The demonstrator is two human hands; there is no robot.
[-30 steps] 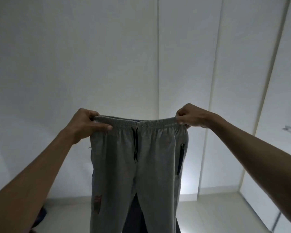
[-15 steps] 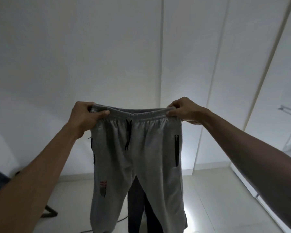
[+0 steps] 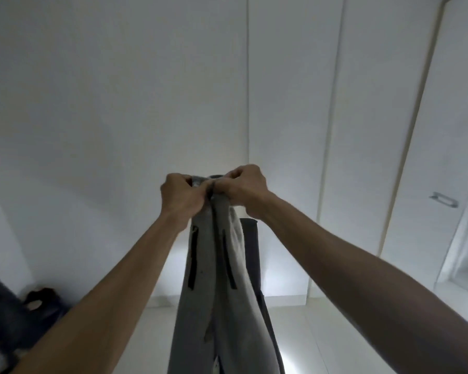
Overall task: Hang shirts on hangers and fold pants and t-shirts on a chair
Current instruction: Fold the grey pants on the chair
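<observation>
Holding gray pants [image 3: 216, 279] up in front of us, head view: L hand [image 3: 183, 197] & R hand [image 3: 242, 188] touching, fingers curled tight round waistband, legs hanging together w/ dark chair back [image 3: 250, 247] behind.

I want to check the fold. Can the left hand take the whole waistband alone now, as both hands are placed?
Probably yes. The left hand and right hand grip the waistband of the grey pants side by side, touching, with nothing between them. How the cloth lies inside the fists is hidden.
</observation>
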